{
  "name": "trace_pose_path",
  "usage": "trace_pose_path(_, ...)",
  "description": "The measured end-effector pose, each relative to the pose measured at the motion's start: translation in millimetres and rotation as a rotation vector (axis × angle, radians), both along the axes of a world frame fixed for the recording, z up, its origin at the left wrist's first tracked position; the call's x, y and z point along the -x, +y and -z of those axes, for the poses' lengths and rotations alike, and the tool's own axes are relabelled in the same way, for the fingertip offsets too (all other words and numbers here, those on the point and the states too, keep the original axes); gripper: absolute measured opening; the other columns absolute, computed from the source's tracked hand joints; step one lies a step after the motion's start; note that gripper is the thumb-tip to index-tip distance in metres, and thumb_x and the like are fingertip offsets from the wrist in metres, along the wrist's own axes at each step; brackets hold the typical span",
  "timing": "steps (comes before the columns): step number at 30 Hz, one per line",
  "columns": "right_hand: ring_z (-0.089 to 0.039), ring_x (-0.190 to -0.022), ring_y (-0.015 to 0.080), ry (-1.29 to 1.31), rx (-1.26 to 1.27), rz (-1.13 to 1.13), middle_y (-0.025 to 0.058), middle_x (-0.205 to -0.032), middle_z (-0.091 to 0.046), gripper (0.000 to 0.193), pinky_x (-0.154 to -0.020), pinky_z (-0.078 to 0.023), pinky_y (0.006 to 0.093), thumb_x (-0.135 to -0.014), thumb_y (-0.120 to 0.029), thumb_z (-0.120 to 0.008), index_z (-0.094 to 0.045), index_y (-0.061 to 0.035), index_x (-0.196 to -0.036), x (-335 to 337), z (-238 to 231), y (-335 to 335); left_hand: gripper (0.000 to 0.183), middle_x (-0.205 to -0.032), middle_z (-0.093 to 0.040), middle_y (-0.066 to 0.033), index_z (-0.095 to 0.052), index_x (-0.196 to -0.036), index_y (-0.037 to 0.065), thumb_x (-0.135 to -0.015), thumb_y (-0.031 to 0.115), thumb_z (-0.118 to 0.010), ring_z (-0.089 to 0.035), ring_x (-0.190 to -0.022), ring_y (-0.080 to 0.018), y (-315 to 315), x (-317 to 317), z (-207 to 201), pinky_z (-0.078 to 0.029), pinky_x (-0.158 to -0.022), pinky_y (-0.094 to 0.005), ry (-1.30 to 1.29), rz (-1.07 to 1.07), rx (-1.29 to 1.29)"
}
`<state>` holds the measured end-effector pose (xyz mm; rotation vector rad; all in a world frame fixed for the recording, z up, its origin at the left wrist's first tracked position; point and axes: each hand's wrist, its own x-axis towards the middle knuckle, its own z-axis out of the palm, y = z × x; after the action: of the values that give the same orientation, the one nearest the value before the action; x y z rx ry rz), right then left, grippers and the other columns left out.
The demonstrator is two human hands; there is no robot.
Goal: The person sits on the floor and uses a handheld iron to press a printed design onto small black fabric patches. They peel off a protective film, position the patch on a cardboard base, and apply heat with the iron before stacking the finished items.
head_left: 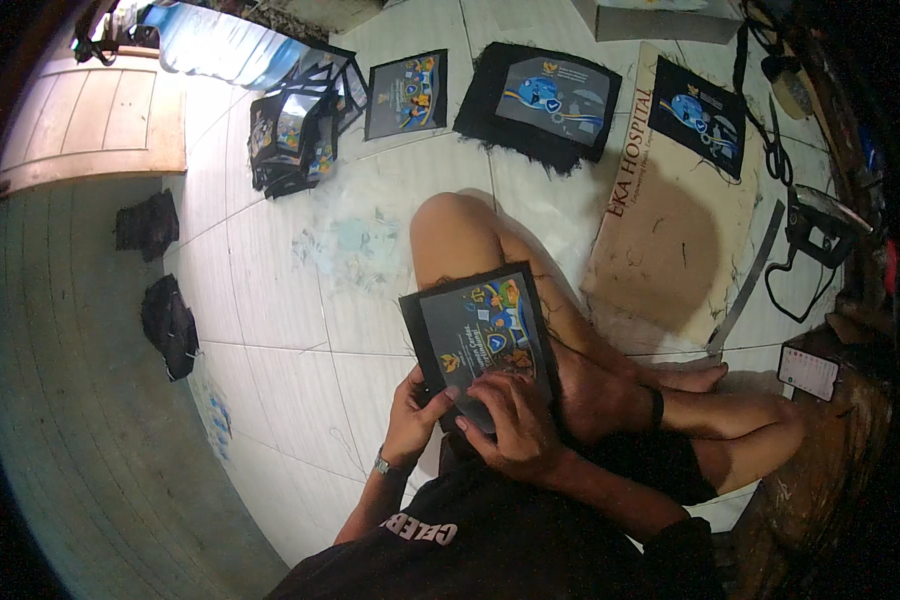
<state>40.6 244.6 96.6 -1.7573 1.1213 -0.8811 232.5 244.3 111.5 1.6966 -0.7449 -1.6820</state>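
Observation:
A black fabric panel [438, 318] with a grey printed face and a colourful picture is held tilted over my lap. Loose threads stick out along its frayed edges. My left hand [413, 418] grips its lower left edge, the thumb lying on top. The fingers of my right hand [515, 425] are bent over the lower part of the print, with the thumb close to the bottom edge. They look closed on the panel there, and they cover part of the picture.
Ahead on the tiled floor lie a pile of printed panels [295, 130], a single panel [407, 95] and a black stack [540, 100]. At right, a brown cardboard sheet [610, 250] carries another panel [698, 115]. An iron [820, 230] and a phone [808, 372] are beyond it.

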Motion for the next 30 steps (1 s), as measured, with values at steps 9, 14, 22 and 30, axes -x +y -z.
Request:
trace_pose_path(9,-0.065,-0.094,0.0313,-0.111,-0.078,0.164,0.0167,-0.101,-0.063,0.017,-0.080,-0.053,0.0407,-0.091,-0.003,-0.068,-0.060,0.0025,-0.105,-9,11,4,0.030,-0.112,-0.070,-0.0044,-0.061,-0.123,0.001,-0.094,0.005,-0.066,-0.063,-0.099,-0.0107,-9,2,-4,-0.050,-0.088,-0.0274,-0.065,0.067,0.031)
trace_pose_path(14,-0.066,-0.092,0.0314,-0.192,-0.346,0.161,0.0182,-0.100,-0.063,0.015,-0.079,-0.053,0.0395,-0.093,-0.006,-0.066,-0.059,0.0024,-0.103,-5,8,-2,0.029,-0.111,-0.069,-0.0045,-0.061,-0.122,0.000,-0.093,0.004,-0.066,-0.063,-0.099,-0.0112,-10,2,-6,-0.050,-0.088,-0.0280,-0.117,0.099,0.000)
trace_pose_path(22,-0.062,-0.100,0.0360,-0.200,-0.358,0.239,0.0210,-0.112,-0.060,0.026,-0.090,-0.049,0.0453,-0.093,-0.013,-0.067,-0.059,-0.0028,-0.116,10,16,-27,0.036,-0.112,-0.069,-0.0047,-0.058,-0.127,0.000,-0.092,0.004,-0.066,-0.063,-0.101,-0.0132,-12,-1,-3,-0.050,-0.090,-0.0295,-0.168,0.106,-0.033)
trace_pose_path(30,-0.057,-0.108,0.0345,0.133,-0.276,0.199,0.0163,-0.114,-0.057,0.052,-0.090,-0.049,0.0436,-0.078,-0.017,-0.080,-0.061,-0.0039,-0.125,42,81,-108,0.036,-0.113,-0.069,-0.0052,-0.057,-0.128,-0.001,-0.093,0.003,-0.064,-0.063,-0.101,-0.0125,-14,-9,4,-0.050,-0.090,-0.0288,-0.161,0.149,-0.050)
